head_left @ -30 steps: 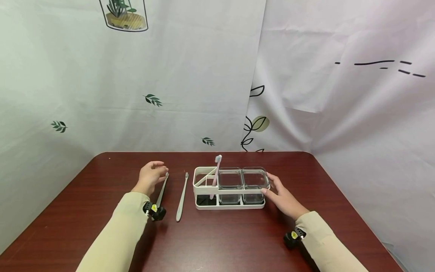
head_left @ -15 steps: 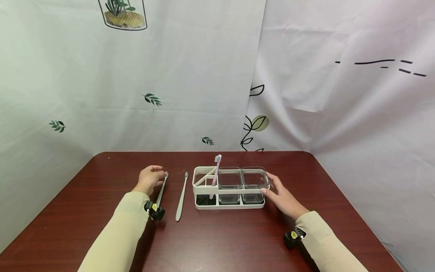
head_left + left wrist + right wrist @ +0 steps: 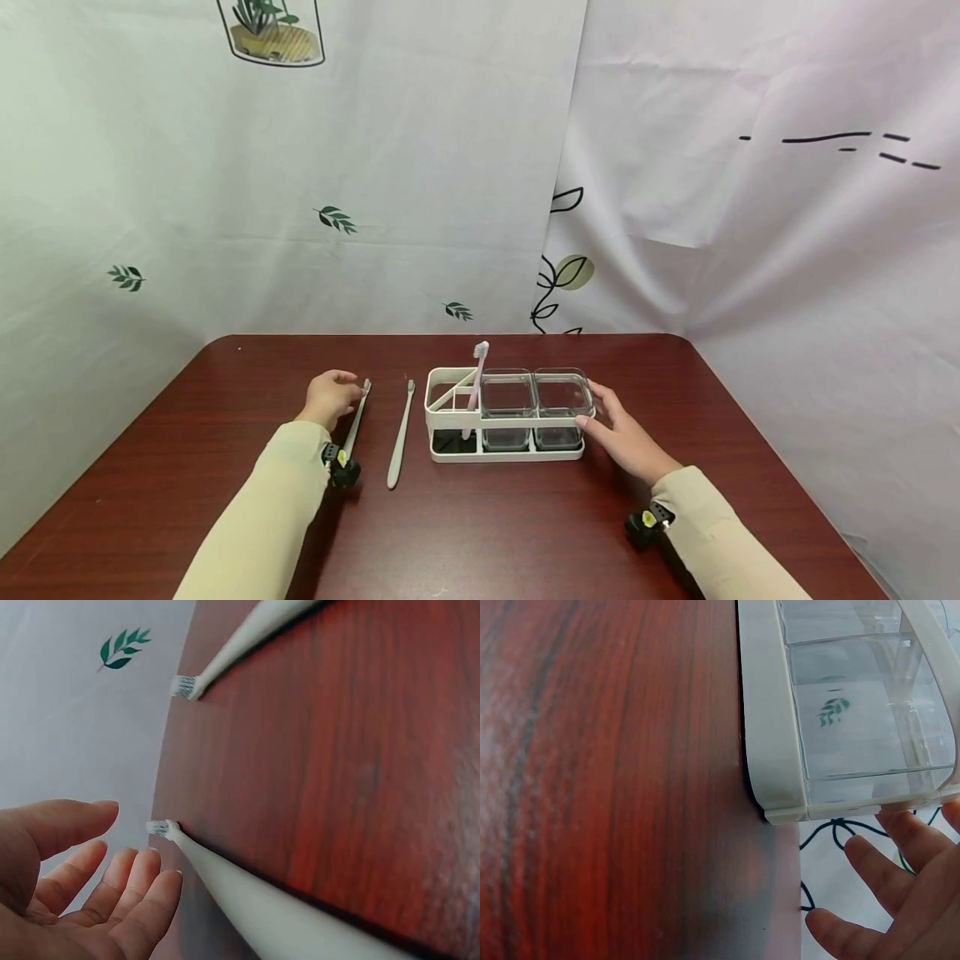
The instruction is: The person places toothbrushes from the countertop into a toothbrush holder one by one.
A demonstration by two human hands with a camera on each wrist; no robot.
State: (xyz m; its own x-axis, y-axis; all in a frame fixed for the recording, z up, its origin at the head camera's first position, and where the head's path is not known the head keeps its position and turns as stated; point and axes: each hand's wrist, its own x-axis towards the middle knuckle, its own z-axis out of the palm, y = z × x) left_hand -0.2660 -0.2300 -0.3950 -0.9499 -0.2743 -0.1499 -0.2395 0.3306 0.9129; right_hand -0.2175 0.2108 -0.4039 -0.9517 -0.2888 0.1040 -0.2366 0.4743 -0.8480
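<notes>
My left hand (image 3: 330, 400) is beside the head of a pale toothbrush (image 3: 355, 429) lying on the table. In the left wrist view its fingers are loosely bent, with a gap to the thumb and nothing between them; the same brush's handle (image 3: 277, 922) runs off below. Another pale toothbrush (image 3: 401, 442) lies to the right. A white toothbrush holder (image 3: 508, 457) stands at the table's middle, a pink toothbrush (image 3: 477, 385) leaning upright in one slot. My right hand (image 3: 626, 437) holds the holder's right end, thumb on the front rim, fingers along the end.
Two clear square cups, a left cup (image 3: 508, 396) and a right cup (image 3: 562, 394), sit in the holder. The dark red table (image 3: 480, 533) ends at a white printed curtain (image 3: 420, 167) behind. Black cameras are strapped to both wrists.
My left hand has lowered slightly toward the table beside the left toothbrush. The right hand, the holder and the toothbrushes stay where they were.
</notes>
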